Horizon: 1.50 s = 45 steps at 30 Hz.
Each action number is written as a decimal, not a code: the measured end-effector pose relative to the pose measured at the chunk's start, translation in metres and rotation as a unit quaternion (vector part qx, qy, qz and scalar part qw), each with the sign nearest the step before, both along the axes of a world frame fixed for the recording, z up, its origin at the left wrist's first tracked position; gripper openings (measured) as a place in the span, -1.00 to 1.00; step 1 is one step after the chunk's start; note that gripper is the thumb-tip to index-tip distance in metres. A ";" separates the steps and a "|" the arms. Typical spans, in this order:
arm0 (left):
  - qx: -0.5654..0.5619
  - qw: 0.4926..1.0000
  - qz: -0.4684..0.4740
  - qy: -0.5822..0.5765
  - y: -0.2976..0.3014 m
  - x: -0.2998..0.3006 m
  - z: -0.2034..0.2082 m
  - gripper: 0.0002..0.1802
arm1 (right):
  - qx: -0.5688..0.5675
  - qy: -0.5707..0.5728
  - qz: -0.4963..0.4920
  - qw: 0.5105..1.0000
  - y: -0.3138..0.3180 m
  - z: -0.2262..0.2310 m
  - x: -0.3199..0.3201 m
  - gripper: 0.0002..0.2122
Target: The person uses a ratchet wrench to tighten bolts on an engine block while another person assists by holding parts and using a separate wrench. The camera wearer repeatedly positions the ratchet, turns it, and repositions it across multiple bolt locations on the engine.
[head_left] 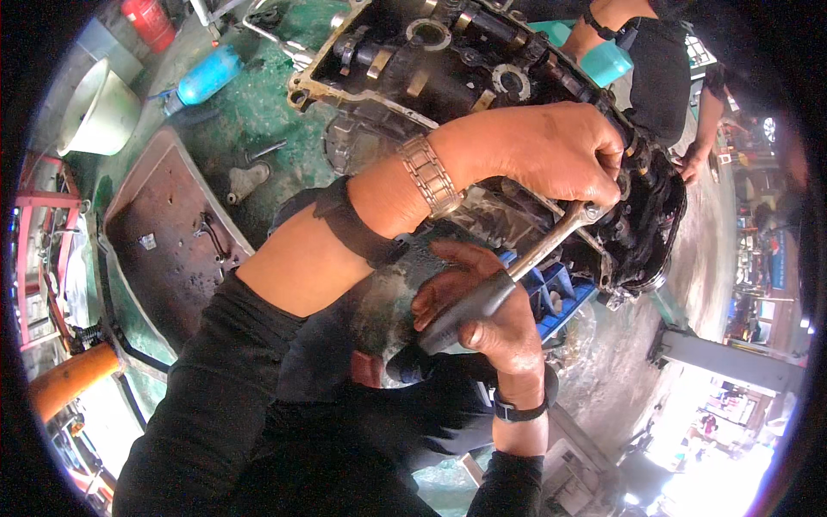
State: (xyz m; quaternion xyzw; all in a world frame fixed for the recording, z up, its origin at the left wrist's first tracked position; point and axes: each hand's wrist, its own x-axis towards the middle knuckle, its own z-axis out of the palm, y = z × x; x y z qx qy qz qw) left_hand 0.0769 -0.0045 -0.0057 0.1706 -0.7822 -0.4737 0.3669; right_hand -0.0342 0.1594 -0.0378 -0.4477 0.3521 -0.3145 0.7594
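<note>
An engine (482, 77) with its open, oily top side fills the upper middle. My left hand (568, 155), with a metal-band watch on its wrist, reaches across it; its fingers are curled closed at the head of a ratchet wrench (556, 239). What the fingertips pinch there is partly hidden beneath the hand. Palm up, my right hand (495, 323) holds the ratchet's dark handle, which slants down and left across the palm. The ratchet's head lies against the engine's near right side. Whatever it turns on is out of sight.
A co-worker's hand (689, 164) touches the engine's right end; their other arm (594, 30) reaches in behind it. At left stand a brown metal tray (164, 258) with small parts, a pale bucket (103, 112) and a blue bottle (208, 77). Below the engine sits a blue bin (560, 302).
</note>
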 end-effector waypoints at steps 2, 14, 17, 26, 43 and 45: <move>-0.014 1.000 0.006 0.008 0.000 0.000 0.000 -0.71 | -0.021 0.014 0.007 1.000 -0.002 -0.001 0.007 -0.19; -0.001 1.000 -0.014 0.025 -0.005 -0.004 -0.002 -0.69 | -0.005 0.019 -0.020 1.000 0.020 0.014 -0.016 -0.13; -0.012 1.000 0.008 0.003 -0.005 -0.005 -0.004 -0.67 | 0.007 0.099 -0.113 0.989 0.037 0.023 -0.031 -0.01; -0.050 0.998 0.031 0.004 -0.008 -0.008 -0.006 -0.66 | -0.277 0.298 -0.462 0.788 0.048 0.023 -0.105 -0.40; -0.038 0.999 0.033 -0.012 0.000 0.000 0.000 -0.68 | -0.261 0.279 -0.492 0.782 0.038 0.007 -0.147 -0.63; -0.020 0.999 0.029 -0.023 -0.002 -0.001 0.000 -0.66 | -0.270 0.255 -0.465 0.804 0.040 0.001 -0.140 -0.64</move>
